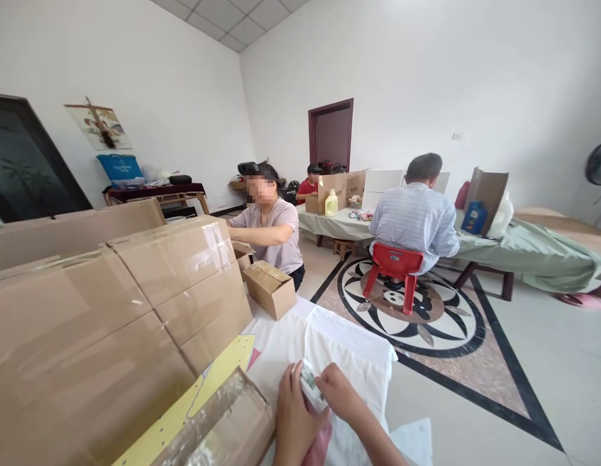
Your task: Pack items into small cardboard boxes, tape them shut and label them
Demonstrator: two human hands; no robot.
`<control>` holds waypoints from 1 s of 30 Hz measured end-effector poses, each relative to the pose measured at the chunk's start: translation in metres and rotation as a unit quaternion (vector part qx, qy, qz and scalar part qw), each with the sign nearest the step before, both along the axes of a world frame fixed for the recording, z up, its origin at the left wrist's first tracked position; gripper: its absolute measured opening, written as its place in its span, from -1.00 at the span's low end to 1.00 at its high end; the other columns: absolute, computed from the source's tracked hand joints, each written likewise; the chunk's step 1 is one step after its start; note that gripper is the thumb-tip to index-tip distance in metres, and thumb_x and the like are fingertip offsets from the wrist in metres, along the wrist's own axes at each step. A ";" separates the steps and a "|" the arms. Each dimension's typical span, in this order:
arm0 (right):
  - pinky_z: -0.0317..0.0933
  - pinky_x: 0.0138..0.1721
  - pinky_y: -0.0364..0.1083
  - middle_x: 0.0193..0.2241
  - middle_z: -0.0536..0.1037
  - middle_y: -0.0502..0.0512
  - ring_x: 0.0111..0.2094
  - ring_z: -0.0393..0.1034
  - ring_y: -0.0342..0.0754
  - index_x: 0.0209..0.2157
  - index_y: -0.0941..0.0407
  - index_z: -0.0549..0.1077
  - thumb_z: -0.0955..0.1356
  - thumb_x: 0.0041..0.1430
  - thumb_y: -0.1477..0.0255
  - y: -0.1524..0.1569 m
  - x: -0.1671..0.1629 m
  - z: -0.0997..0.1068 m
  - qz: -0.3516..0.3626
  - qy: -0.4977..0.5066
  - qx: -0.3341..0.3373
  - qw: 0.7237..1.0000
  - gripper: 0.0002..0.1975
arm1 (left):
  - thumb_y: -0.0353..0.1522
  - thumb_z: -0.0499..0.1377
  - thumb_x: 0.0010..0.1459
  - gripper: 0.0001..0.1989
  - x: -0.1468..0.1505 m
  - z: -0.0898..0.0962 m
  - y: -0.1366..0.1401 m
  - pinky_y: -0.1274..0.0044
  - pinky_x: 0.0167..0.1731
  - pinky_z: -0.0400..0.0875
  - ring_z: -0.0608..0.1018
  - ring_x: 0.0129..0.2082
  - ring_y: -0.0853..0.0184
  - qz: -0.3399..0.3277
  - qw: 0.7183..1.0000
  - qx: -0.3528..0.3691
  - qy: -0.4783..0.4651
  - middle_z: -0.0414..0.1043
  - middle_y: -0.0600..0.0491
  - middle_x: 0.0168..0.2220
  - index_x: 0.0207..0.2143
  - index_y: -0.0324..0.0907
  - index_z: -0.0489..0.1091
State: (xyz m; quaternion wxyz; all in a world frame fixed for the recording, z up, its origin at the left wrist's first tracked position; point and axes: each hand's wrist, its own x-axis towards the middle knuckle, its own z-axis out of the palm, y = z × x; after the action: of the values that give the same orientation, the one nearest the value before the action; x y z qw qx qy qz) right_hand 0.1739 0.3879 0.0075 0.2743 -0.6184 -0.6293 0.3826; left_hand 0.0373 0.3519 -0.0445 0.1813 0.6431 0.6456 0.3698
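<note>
Above the white-covered table (281, 343), my left hand (296, 414) is closed around a small white pack with greenish print (309, 378), its fingers along the left side. From the right, my right hand (342, 391) has its fingers curled against the same pack, near its edge; their tips are partly hidden. What kind of pack it is, I cannot make out. Something pink (320, 446), soft-looking, shows below my left hand between the forearms. Close to my left wrist lies a taped cardboard box (227, 421).
Tall cardboard partitions (77, 323) rise at the left, with a small carton (270, 290) at the table's far end. A co-worker (271, 223) is beyond them. Another person (412, 213) sits on a red chair (396, 262) by a green-covered table (528, 252).
</note>
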 end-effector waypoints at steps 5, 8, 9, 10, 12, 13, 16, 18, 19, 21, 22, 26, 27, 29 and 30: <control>0.31 -0.14 -0.05 -0.29 0.47 0.15 -0.26 0.45 0.00 -0.50 0.09 0.28 0.25 0.23 0.34 -0.008 -0.004 -0.004 -0.040 0.009 0.029 0.999 -0.77 | -0.31 0.31 -0.19 -0.06 0.004 0.004 0.001 0.15 0.32 0.22 0.27 0.34 -0.12 0.006 1.000 -0.008 0.009 0.19 -0.28 0.32 0.30 -0.17 0.15; 0.30 -0.07 -0.02 -0.29 0.46 0.17 -0.21 0.44 0.03 -0.51 0.07 0.27 0.24 0.23 0.34 -0.009 -0.004 -0.003 -0.033 -0.006 0.086 0.996 -0.77 | -0.32 0.31 -0.18 -0.11 0.004 0.010 -0.002 0.14 0.29 0.24 0.31 0.31 -0.11 0.006 1.000 0.006 0.007 0.24 -0.26 0.29 0.28 -0.19 0.20; 0.30 -0.07 -0.01 -0.30 0.45 0.17 -0.21 0.43 0.04 -0.53 0.07 0.26 0.23 0.23 0.34 -0.010 -0.004 -0.002 -0.028 -0.016 0.097 0.995 -0.76 | -0.33 0.30 -0.17 -0.13 0.004 0.012 -0.003 0.15 0.28 0.25 0.32 0.30 -0.10 0.008 1.000 0.016 0.003 0.25 -0.25 0.28 0.27 -0.18 0.21; 0.31 -0.08 -0.01 -0.30 0.44 0.18 -0.21 0.43 0.05 -0.54 0.06 0.25 0.22 0.23 0.33 -0.010 -0.003 -0.001 -0.022 -0.026 0.099 0.995 -0.74 | -0.35 0.30 -0.17 -0.15 0.004 0.014 -0.004 0.15 0.27 0.25 0.33 0.29 -0.08 0.010 1.000 0.024 0.000 0.27 -0.23 0.27 0.26 -0.17 0.22; 0.32 -0.11 0.00 -0.31 0.43 0.18 -0.25 0.44 0.04 -0.55 0.06 0.24 0.20 0.24 0.31 -0.012 0.001 0.001 -0.010 -0.039 0.084 0.996 -0.72 | -0.36 0.30 -0.18 -0.15 0.004 0.018 -0.006 0.15 0.27 0.25 0.35 0.27 -0.06 0.010 0.999 0.031 -0.007 0.29 -0.21 0.26 0.25 -0.15 0.24; 0.33 -0.12 0.00 -0.32 0.43 0.18 -0.26 0.44 0.04 -0.54 0.06 0.25 0.18 0.25 0.30 -0.013 0.002 0.002 -0.005 -0.042 0.077 0.996 -0.71 | -0.37 0.31 -0.19 -0.14 0.005 0.019 -0.006 0.14 0.27 0.25 0.36 0.26 -0.06 0.009 0.999 0.031 -0.010 0.29 -0.20 0.25 0.25 -0.15 0.24; 0.32 -0.12 0.06 -0.33 0.43 0.21 -0.26 0.45 0.08 -0.52 0.06 0.28 0.12 0.27 0.26 -0.015 0.007 0.002 0.009 -0.051 0.077 0.996 -0.67 | -0.36 0.34 -0.23 -0.11 0.006 0.019 -0.005 0.10 0.26 0.24 0.36 0.25 -0.09 0.014 0.999 0.042 -0.014 0.27 -0.19 0.26 0.25 -0.11 0.25; 0.30 -0.11 0.09 -0.34 0.43 0.22 -0.24 0.45 0.11 -0.51 0.07 0.31 0.11 0.26 0.24 -0.016 0.009 0.001 0.016 -0.056 0.082 0.995 -0.64 | -0.36 0.35 -0.23 -0.12 0.007 0.018 -0.005 0.08 0.25 0.25 0.36 0.24 -0.10 0.020 0.998 0.053 -0.018 0.26 -0.19 0.26 0.24 -0.10 0.27; 0.30 -0.11 0.10 -0.34 0.44 0.23 -0.23 0.46 0.12 -0.51 0.08 0.32 0.11 0.26 0.23 -0.017 0.010 0.001 0.019 -0.055 0.083 0.995 -0.63 | -0.36 0.35 -0.23 -0.13 0.007 0.017 -0.005 0.06 0.25 0.25 0.36 0.24 -0.10 0.020 0.998 0.056 -0.021 0.25 -0.19 0.26 0.23 -0.09 0.28; 0.30 -0.11 0.10 -0.33 0.44 0.23 -0.23 0.47 0.13 -0.51 0.08 0.35 0.11 0.25 0.22 -0.017 0.010 0.000 0.020 -0.046 0.084 0.995 -0.62 | -0.35 0.36 -0.23 -0.13 0.008 0.016 -0.005 0.04 0.25 0.25 0.36 0.23 -0.10 0.018 0.998 0.057 -0.028 0.24 -0.19 0.26 0.23 -0.09 0.28; 0.30 -0.12 0.09 -0.34 0.45 0.23 -0.23 0.47 0.13 -0.51 0.09 0.36 0.12 0.25 0.21 -0.018 0.010 0.000 0.018 -0.039 0.085 0.995 -0.62 | -0.35 0.36 -0.23 -0.13 0.008 0.016 -0.005 0.04 0.25 0.25 0.36 0.23 -0.10 0.019 0.998 0.057 -0.030 0.24 -0.19 0.26 0.23 -0.09 0.28; 0.29 -0.11 0.07 -0.34 0.46 0.20 -0.26 0.47 0.10 -0.50 0.09 0.39 0.15 0.25 0.18 -0.022 0.013 -0.004 0.006 -0.010 0.094 0.996 -0.61 | -0.27 0.35 -0.13 -0.19 0.006 0.016 -0.006 0.02 0.27 0.22 0.35 0.25 -0.09 0.015 0.998 0.057 -0.024 0.25 -0.19 0.26 0.24 -0.08 0.29; 0.29 -0.10 0.07 -0.33 0.46 0.20 -0.25 0.47 0.10 -0.49 0.09 0.40 0.15 0.26 0.17 -0.023 0.013 -0.005 0.005 -0.005 0.094 0.996 -0.60 | -0.24 0.35 -0.11 -0.20 0.005 0.017 -0.006 0.02 0.28 0.22 0.35 0.25 -0.09 0.011 0.998 0.053 -0.022 0.24 -0.19 0.26 0.24 -0.08 0.28; 0.27 -0.09 0.06 -0.32 0.47 0.20 -0.23 0.47 0.10 -0.47 0.10 0.41 0.15 0.27 0.16 -0.026 0.015 -0.007 0.005 -0.003 0.087 0.996 -0.59 | -0.21 0.35 -0.08 -0.20 0.004 0.020 -0.007 0.03 0.27 0.24 0.35 0.25 -0.09 0.002 0.999 0.039 -0.020 0.23 -0.19 0.27 0.26 -0.07 0.27; 0.26 -0.08 0.06 -0.31 0.47 0.20 -0.21 0.47 0.10 -0.47 0.10 0.41 0.14 0.28 0.15 -0.027 0.015 -0.007 0.004 -0.005 0.081 0.997 -0.58 | -0.20 0.34 -0.06 -0.21 0.004 0.022 -0.008 0.03 0.26 0.26 0.35 0.26 -0.08 0.000 0.999 0.032 -0.019 0.22 -0.19 0.28 0.26 -0.07 0.27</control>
State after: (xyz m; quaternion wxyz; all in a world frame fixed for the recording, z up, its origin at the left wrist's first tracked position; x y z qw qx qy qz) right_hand 0.1887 0.3610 0.0001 0.3184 -0.5940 -0.6619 0.3283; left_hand 0.0412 0.3441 -0.0223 0.1733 0.6414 0.6299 0.4022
